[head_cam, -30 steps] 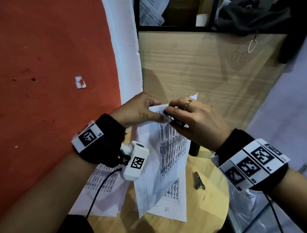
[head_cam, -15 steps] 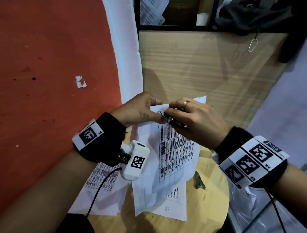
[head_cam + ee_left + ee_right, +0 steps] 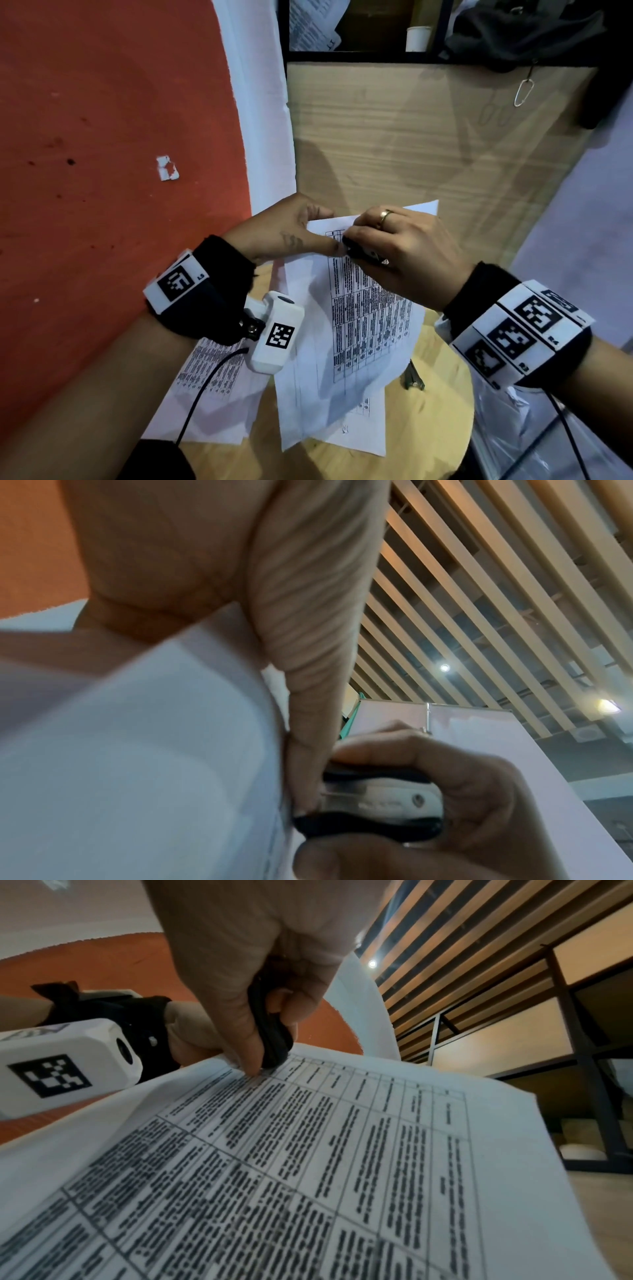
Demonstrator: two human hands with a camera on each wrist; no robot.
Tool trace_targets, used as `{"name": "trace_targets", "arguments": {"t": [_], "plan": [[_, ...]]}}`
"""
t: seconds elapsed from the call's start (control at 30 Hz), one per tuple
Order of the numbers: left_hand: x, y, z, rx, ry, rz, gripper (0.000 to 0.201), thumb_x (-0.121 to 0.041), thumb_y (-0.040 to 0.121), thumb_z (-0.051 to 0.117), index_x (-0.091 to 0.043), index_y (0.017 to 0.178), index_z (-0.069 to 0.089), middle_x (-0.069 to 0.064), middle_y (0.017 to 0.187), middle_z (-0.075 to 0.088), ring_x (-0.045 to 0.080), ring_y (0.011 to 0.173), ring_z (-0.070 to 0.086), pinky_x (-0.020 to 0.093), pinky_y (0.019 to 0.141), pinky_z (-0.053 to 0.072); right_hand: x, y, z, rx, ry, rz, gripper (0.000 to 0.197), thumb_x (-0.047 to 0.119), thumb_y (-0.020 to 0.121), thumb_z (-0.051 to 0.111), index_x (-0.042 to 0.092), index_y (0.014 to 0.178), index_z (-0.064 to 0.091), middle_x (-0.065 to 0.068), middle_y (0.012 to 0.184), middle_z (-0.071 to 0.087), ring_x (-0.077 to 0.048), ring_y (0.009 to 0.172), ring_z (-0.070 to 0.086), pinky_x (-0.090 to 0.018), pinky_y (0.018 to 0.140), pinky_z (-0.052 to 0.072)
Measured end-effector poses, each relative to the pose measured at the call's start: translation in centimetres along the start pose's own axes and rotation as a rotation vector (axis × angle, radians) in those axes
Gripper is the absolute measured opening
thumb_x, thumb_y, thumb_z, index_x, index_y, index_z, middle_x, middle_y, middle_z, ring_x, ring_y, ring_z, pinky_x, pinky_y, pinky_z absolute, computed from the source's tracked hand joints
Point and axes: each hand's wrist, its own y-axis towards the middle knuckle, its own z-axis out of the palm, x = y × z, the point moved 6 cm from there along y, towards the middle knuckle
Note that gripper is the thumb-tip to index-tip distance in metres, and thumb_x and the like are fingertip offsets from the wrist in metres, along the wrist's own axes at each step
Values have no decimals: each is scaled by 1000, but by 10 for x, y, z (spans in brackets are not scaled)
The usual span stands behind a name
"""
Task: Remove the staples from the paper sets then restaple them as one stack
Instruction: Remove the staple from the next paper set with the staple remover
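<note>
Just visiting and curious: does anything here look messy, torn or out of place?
Mostly tidy. A torn white scrap is stuck on the red wall, and the sheets on the table lie fanned and crooked, not squared up. The held paper droops.

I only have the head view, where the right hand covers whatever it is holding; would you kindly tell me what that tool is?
Observer: The left wrist view shows a staple remover, black grips with a metal middle, squeezed in the right hand.
Operator: Thank you. Where is its tip?
Observer: In the right wrist view it meets the top edge of the printed sheet, near a corner.
Operator: And the left hand?
Observer: The left hand pinches that sheet, with one fingertip pressed right beside the tool's jaws.
</note>
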Motion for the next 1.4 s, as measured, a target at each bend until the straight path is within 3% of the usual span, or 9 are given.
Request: {"name": "trace_targets", "arguments": {"t": [0.13,0.43,0.7,0.8,0.87,0.97,1.1,1.27,1.4], "plan": [[1,-2,-1,-41,-21,21,15,-6,74,76,-1,86,70,7,82,67,10,74,58,26,70,45,-6,-5,-1,-71,60,91,16,15,74,71,6,87,72,-7,83,69,-28,71,65,-36,53,53],[-2,-6,-2,-127,-100,94,2,-7,77,70,-7,78,70,-10,66,66,-1,66,58,13,64,44,-21,-18,-6,-203,398,327,30,24,69,78,8,94,72,2,91,68,-11,85,62,-20,77,48],[1,-5,-2,-188,6,165,25,-3,80,71,-26,69,70,-15,61,62,-3,62,54,12,60,40,-23,-22,-1,-261,439,383,33,20,64,82,6,92,73,4,87,67,-7,84,61,-13,80,46],[3,-4,-4,-292,127,203,29,-17,75,77,-39,59,67,-17,58,58,-6,58,50,14,56,36,-26,-25,4,-268,462,429,32,19,62,82,7,90,73,5,86,66,-7,82,62,-14,76,47],[2,-4,-3,-359,232,225,10,-38,70,72,-40,62,66,-15,60,58,-4,60,50,20,58,37,-27,-26,7,-282,464,461,30,18,62,82,7,88,73,2,84,67,-8,80,62,-17,75,48],[9,-1,-5,-450,356,210,20,-51,65,60,-33,73,64,-7,57,55,6,60,49,30,60,39,-28,-26,15,-310,395,497,24,16,64,80,8,86,72,-2,83,68,-10,77,62,-19,71,48],[21,-1,-17,-560,482,99,40,-56,61,52,-19,67,66,2,57,59,24,60,58,35,58,45,-38,-36,25,-384,295,574,22,15,66,78,5,84,71,-5,81,67,-11,75,59,-21,69,46],[36,3,-28,-502,480,16,38,-56,58,51,-27,71,71,3,66,67,31,74,65,37,66,51,-53,-60,70,-101,179,725,24,19,66,78,7,86,71,-10,82,68,-30,76,65,-35,68,51],[46,7,-31,-449,540,-30,51,-58,55,50,-19,79,72,3,77,71,30,83,66,41,73,52,-64,-74,90,68,213,827,27,14,69,78,6,93,70,-11,92,66,-30,85,62,-35,75,48]]}}
